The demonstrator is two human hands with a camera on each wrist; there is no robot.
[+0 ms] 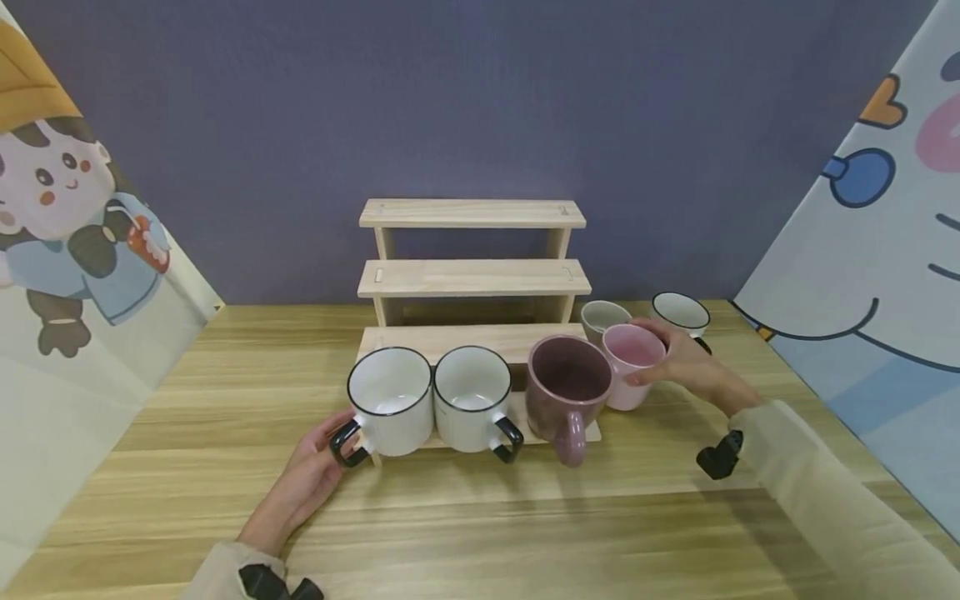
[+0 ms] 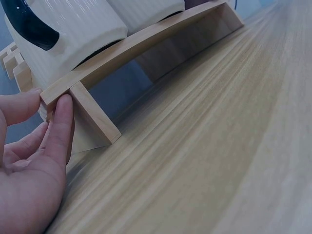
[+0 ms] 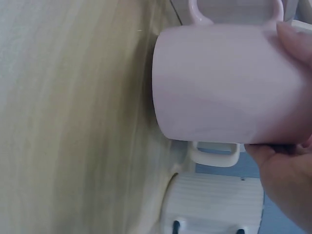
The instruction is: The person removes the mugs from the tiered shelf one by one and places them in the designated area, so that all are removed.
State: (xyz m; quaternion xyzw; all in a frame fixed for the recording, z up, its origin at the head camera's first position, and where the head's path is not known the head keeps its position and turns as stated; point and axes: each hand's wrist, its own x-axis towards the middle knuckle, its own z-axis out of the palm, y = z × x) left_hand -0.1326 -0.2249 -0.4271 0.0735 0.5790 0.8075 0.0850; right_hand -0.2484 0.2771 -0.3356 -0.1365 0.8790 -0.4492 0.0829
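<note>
My right hand (image 1: 693,364) grips a pink mug (image 1: 626,395) near its rim, just right of a stepped wooden rack (image 1: 474,278). In the right wrist view the pink mug (image 3: 224,87) has fingers on opposite sides, and its handle points away from the palm. At the rack's front left corner, my left hand (image 1: 309,473) pinches the end of the lowest shelf (image 2: 90,73), thumb above and a finger beneath. Two white mugs (image 1: 397,429) with black rims and handles stand side by side on that shelf, with a mauve mug (image 1: 547,408) to their right.
Behind the pink mug stand a pale mug (image 1: 596,315) and another white, black-rimmed mug (image 1: 681,310). The rack's upper shelves (image 1: 472,213) rise in front of a dark back wall (image 1: 480,100). Printed cartoon panels (image 1: 847,275) flank the wooden table (image 1: 225,400).
</note>
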